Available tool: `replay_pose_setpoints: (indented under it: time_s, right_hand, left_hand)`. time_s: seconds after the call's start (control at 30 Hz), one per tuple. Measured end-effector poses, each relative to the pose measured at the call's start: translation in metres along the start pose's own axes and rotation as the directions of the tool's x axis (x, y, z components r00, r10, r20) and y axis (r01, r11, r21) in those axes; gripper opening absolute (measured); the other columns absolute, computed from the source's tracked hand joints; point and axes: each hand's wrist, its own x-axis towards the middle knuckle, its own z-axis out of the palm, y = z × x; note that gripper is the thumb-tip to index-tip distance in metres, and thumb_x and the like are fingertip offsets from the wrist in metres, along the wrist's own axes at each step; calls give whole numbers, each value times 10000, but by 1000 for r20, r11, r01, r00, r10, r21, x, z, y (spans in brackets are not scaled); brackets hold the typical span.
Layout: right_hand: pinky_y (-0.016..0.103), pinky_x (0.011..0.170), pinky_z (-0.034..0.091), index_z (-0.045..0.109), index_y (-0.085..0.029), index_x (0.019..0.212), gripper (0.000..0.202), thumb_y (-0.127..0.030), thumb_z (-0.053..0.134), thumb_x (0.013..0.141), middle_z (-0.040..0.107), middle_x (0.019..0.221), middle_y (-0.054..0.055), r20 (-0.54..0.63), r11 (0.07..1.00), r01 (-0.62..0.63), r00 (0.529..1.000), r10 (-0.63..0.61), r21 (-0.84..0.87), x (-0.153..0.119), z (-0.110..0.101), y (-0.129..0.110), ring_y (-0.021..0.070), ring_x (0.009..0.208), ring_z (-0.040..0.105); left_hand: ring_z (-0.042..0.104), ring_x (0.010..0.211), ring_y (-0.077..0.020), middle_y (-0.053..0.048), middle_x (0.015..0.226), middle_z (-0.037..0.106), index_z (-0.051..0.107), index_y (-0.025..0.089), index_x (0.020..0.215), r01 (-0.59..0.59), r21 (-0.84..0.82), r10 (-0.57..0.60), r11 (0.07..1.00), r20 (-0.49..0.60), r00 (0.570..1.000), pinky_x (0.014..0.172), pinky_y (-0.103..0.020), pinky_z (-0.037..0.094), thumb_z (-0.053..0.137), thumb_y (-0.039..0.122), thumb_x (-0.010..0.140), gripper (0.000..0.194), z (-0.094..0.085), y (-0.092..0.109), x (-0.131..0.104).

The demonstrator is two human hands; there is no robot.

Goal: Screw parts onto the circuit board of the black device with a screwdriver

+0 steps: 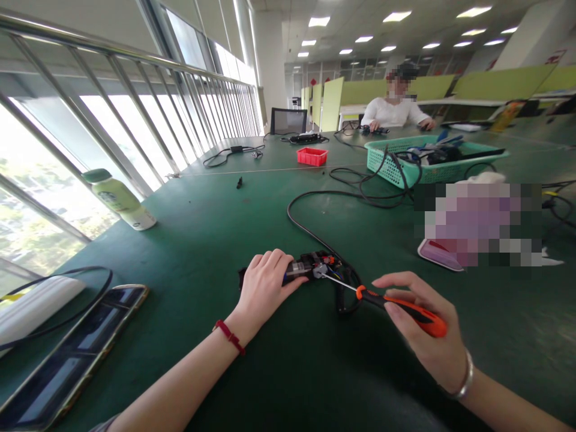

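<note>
My left hand (266,279) is wrapped over a black device (299,269) lying on the green table (198,246). Wires and small orange parts show at the device's right end, and a black cable runs from it. My right hand (423,324) holds an orange and black screwdriver (400,307) by its handle, with the thumb and fingers around it. The metal shaft points left, and its tip meets a grey part (320,270) of the device.
A green basket (400,171) of tools and cables stands at the back right, behind a pixelated pinkish item (472,219). A red tray (312,157) is farther back. A bottle (119,200) and dark panel (85,342) lie left. A person (393,111) sits across the table.
</note>
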Motion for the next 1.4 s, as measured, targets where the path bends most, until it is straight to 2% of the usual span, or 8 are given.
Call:
replay_pose_setpoints:
  time_s: [0.13, 0.23, 0.43, 0.63, 0.87, 1.1, 1.33, 1.4]
  right_hand:
    - [198, 381, 392, 495, -251, 1021, 249, -160, 545, 795, 468, 552, -72, -112, 999, 2, 994, 2, 37, 2, 4, 0, 81, 394, 428]
    - [252, 561, 504, 427, -248, 1125, 461, -133, 605, 715, 520, 757, -24, -224, 995, 56, 974, -37, 78, 4, 7, 0, 125, 616, 556]
    - [210, 381, 372, 463, -245, 1045, 287, -182, 545, 777, 469, 583, -65, -3, 999, -26, 1000, 26, 47, 0, 4, -4, 86, 411, 432]
    - [219, 386, 384, 539, -237, 898, 82, -210, 518, 824, 501, 518, -56, -32, 997, -42, 999, 40, -63, 2, 2, -3, 95, 390, 470]
    - [313, 644, 545, 408, -245, 1160, 504, -154, 603, 705, 559, 889, 27, -140, 996, 44, 990, -32, 83, 6, 5, -1, 169, 719, 610]
    - [187, 386, 381, 505, -250, 956, 174, -174, 545, 805, 469, 559, -69, 20, 997, -4, 1000, 5, -71, 5, 1, -6, 75, 408, 437]
    - [287, 634, 529, 372, -238, 1204, 550, -159, 593, 706, 534, 868, 15, -116, 995, 64, 992, -54, 80, 6, 6, -2, 150, 699, 587]
    - [267, 561, 507, 389, -229, 1190, 523, -175, 591, 711, 510, 779, -8, -74, 998, 44, 996, -41, 41, 5, 6, -2, 137, 622, 550]
  left_hand:
    - [546, 769, -191, -55, 910, 592, 555, 159, 949, 2, -14, -2, 1000, -1, 1000, 673, -325, 407, 565, 411, 825, 281, 1, 0, 0]
    - [544, 767, -190, -54, 907, 591, 555, 155, 952, 1, -8, -1, 1000, 0, 1000, 678, -325, 409, 571, 415, 821, 292, 0, 0, 0]
    - [541, 752, -187, -50, 897, 588, 557, 160, 943, -4, -6, 4, 1000, -8, 1000, 662, -320, 402, 565, 416, 824, 283, 0, 0, 0]
    - [542, 750, -184, -52, 894, 589, 556, 166, 939, -7, -3, 7, 1000, -14, 1000, 662, -319, 396, 555, 423, 829, 280, 2, -1, 0]
    - [541, 753, -187, -51, 889, 589, 556, 149, 944, -5, 15, 5, 1000, -10, 1000, 664, -318, 401, 574, 410, 821, 290, 0, 0, 0]
    - [541, 767, -190, -53, 909, 583, 556, 147, 960, 3, 6, -4, 1000, 7, 1000, 674, -325, 406, 552, 430, 831, 311, 1, 0, -1]
    - [539, 763, -189, -51, 907, 584, 558, 145, 954, 7, 15, -7, 1000, 3, 1000, 673, -323, 406, 568, 419, 823, 304, 0, 1, 0]
    - [538, 761, -188, -50, 903, 584, 559, 144, 953, 4, 18, -4, 1000, -1, 1000, 673, -323, 405, 568, 417, 824, 302, 0, 1, 0]
